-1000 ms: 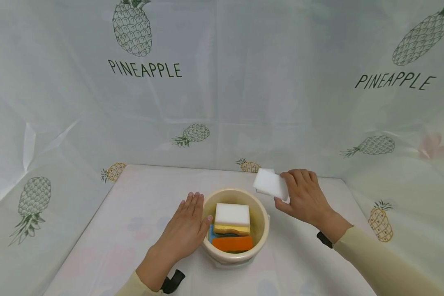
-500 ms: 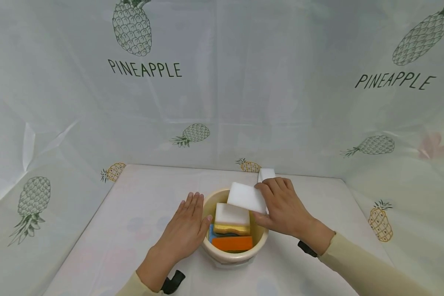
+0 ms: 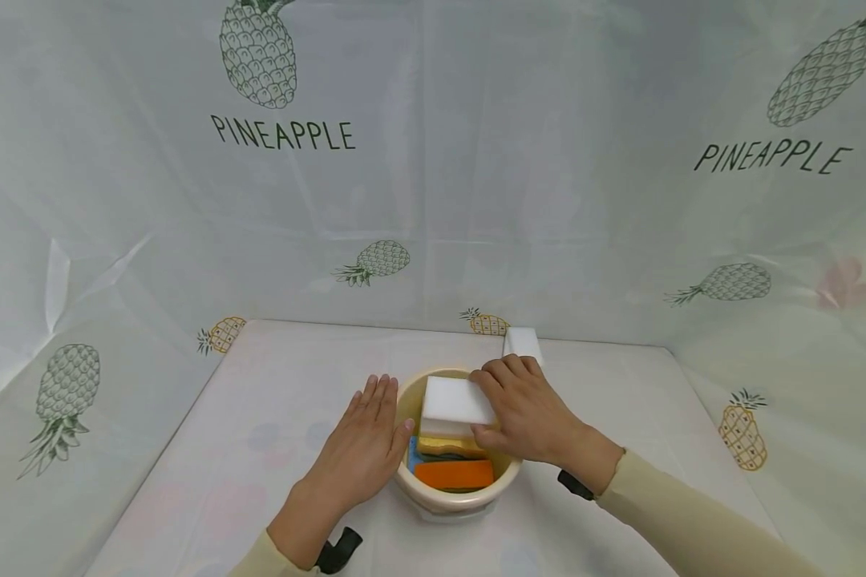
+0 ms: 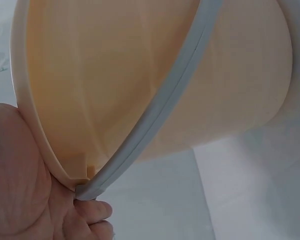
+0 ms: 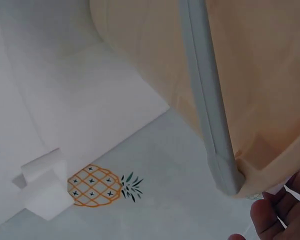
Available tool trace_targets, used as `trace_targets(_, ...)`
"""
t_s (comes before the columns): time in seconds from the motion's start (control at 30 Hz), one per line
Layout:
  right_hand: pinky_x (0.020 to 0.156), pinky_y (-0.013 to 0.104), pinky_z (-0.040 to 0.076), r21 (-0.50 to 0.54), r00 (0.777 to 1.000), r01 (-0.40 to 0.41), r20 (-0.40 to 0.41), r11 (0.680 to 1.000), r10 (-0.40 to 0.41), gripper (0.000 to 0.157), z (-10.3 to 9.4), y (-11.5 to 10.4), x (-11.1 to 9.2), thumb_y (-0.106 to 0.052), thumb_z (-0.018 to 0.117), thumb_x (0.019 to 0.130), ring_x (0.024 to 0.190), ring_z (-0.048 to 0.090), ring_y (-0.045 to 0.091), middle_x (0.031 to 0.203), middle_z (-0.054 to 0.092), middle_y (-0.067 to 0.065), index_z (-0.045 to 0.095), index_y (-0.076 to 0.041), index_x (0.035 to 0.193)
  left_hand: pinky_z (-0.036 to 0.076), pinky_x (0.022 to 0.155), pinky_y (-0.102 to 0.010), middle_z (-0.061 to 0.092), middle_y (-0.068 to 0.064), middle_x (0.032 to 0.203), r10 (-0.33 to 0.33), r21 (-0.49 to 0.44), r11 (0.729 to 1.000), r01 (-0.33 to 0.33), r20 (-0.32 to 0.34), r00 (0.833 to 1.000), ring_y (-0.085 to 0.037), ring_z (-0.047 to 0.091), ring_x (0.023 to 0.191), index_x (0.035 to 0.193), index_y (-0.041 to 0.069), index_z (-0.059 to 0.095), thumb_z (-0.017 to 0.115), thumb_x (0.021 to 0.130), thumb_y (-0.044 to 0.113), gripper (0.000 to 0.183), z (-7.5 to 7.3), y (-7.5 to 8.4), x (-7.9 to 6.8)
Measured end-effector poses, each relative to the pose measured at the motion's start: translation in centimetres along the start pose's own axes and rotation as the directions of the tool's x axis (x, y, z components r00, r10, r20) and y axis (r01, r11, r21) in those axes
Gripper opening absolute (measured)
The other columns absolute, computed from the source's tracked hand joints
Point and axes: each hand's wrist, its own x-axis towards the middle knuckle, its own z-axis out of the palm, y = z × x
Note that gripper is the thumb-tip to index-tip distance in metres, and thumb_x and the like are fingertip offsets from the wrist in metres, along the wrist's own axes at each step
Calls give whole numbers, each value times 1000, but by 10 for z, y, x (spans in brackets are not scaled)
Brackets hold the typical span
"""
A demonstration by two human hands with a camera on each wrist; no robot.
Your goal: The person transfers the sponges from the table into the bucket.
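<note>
A cream bucket (image 3: 443,503) holds sponges: an orange one (image 3: 453,475), a yellow one (image 3: 443,445) and a blue one (image 3: 413,455). My right hand (image 3: 530,413) pinches a white sponge (image 3: 456,399) by its right end, inside the bucket's mouth, over the yellow layer. My left hand (image 3: 361,445) rests on the bucket's left rim, fingers straight. In the left wrist view, the palm lies against the rim beside the grey handle (image 4: 152,112). In the right wrist view, the right hand's fingers (image 5: 277,210) curl at the rim; the held sponge is hidden there.
White sponge blocks (image 3: 523,342) lie behind the bucket near the table's back edge, also seen as stacked white blocks (image 5: 47,187) in the right wrist view. The table has a pale cloth (image 3: 274,401). A pineapple-print curtain (image 3: 512,200) hangs around the back and sides.
My right hand has carried the white sponge leftward and down from behind the bucket into its mouth. Another white block behind now shows more fully. The left hand stays put.
</note>
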Motion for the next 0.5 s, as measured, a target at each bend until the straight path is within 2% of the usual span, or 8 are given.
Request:
trace_targets(0.3, 95, 45, 43, -8, 1000, 17, 18, 1000, -17, 56, 4, -2, 3, -53, 69, 90, 107, 53, 24, 120, 65, 3, 65, -14, 129, 18, 131, -57, 24, -24, 172, -6, -11, 1000, 6, 1, 1000, -39, 17, 163, 164, -6, 24, 40, 115, 43, 72, 0, 0, 0)
trace_targets(0.5, 92, 45, 43, -16, 1000, 16, 23, 1000, -16, 61, 4, -2, 4, -56, 69, 90, 107, 54, 25, 119, 64, 5, 65, -13, 132, 18, 132, -56, 24, -24, 172, -12, -12, 1000, 12, 7, 1000, -39, 16, 163, 165, -6, 23, 40, 115, 44, 72, -1, 1, 0)
